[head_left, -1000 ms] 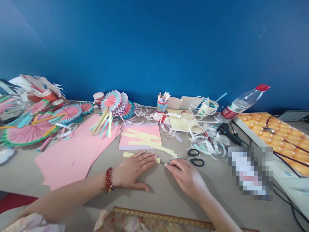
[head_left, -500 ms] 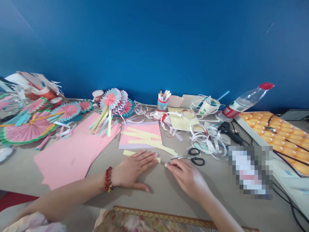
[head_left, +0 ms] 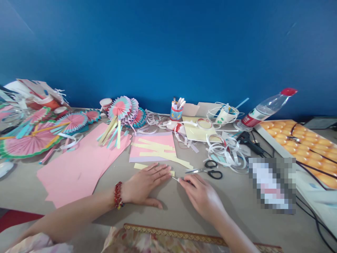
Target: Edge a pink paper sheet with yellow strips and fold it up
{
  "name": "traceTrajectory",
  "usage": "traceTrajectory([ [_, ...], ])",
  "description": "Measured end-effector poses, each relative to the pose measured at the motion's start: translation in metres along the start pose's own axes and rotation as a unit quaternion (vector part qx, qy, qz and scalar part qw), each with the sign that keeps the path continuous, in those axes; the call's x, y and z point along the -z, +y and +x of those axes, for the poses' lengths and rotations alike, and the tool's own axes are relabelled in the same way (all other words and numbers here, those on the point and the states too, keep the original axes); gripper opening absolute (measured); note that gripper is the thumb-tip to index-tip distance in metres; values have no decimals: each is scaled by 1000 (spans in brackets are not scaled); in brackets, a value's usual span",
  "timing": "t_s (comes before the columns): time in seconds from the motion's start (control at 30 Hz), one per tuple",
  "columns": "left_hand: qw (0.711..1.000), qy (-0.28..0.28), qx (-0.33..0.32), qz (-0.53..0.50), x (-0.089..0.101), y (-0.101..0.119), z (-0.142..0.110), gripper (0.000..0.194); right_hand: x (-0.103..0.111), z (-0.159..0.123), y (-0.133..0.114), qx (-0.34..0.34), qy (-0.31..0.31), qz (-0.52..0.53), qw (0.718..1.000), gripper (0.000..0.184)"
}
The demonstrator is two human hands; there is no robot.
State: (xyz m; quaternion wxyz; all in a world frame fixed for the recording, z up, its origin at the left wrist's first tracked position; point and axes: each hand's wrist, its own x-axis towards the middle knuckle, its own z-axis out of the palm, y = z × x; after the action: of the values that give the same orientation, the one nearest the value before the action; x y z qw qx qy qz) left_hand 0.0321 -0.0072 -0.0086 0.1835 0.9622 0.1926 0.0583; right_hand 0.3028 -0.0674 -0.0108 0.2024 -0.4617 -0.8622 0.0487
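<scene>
My left hand [head_left: 149, 184] lies flat with fingers stretched over a yellow paper strip [head_left: 140, 166], whose two ends show on either side of the fingers. My right hand [head_left: 200, 195] is closed in a pinch on a thin white stick [head_left: 175, 179]. The stick's tip is close to the strip's right end; whether they touch I cannot tell. Just beyond my right hand are scissors with black handles [head_left: 214, 174]. More yellow strips [head_left: 155, 149] lie crossed over a pink and lilac paper sheet [head_left: 133, 156].
Large pink sheets [head_left: 73, 165] and pleated paper fans [head_left: 119, 109] are at the left. Behind stand a pen cup [head_left: 176, 113] and a tape roll [head_left: 204, 123]. White paper curls [head_left: 223, 154], a black glue gun [head_left: 250, 142] and a tilted plastic bottle [head_left: 265, 109] are at the right.
My right hand has shifted slightly left, and the thin white stick now shows beyond its fingertips. The scissors are less covered by that hand. My left hand stays in place.
</scene>
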Motion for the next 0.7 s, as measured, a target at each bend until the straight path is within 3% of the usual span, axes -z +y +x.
traceTrajectory([
  [0.7, 1000, 1, 10, 4, -4, -3, -6, 102, -5, 2, -16, -27, -32, -33, 999, 34],
])
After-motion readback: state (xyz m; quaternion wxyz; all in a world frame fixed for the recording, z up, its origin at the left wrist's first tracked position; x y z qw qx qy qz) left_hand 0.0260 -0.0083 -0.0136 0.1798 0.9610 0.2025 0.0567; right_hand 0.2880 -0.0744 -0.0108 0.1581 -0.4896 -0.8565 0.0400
